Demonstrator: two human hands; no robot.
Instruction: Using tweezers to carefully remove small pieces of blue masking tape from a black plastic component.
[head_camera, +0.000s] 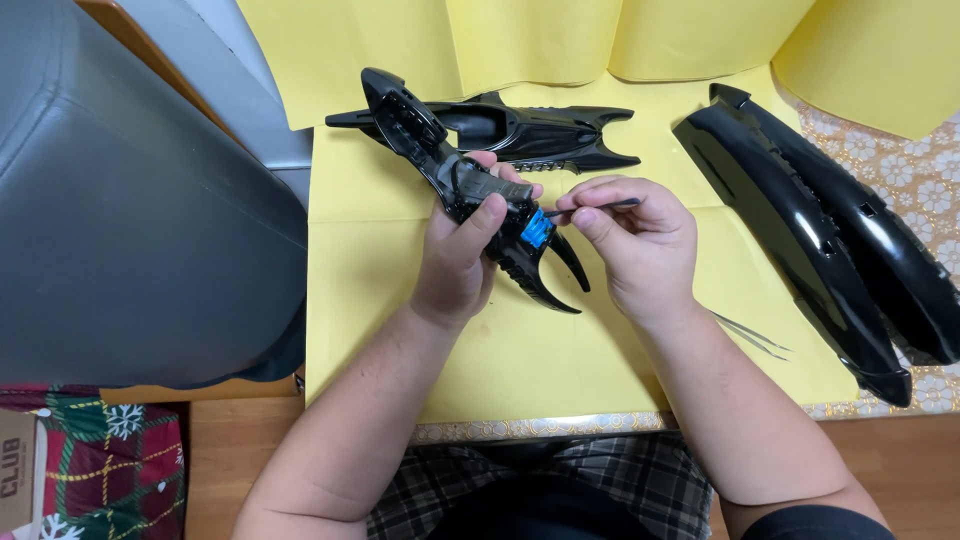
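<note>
Bare forearms, dark short sleeve at right arm, black-and-grey plaid trousers, no rings or watch

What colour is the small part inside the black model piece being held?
Bright blue part, clearest in the head view.

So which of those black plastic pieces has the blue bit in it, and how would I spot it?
Look at the yellow paper sheet covering the table, then at the two hands above its middle. The left hand holds a long black chassis piece with curved prongs at its near end, while the right hand pokes a thin tool at it. It alone shows a small bright blue part.
</note>
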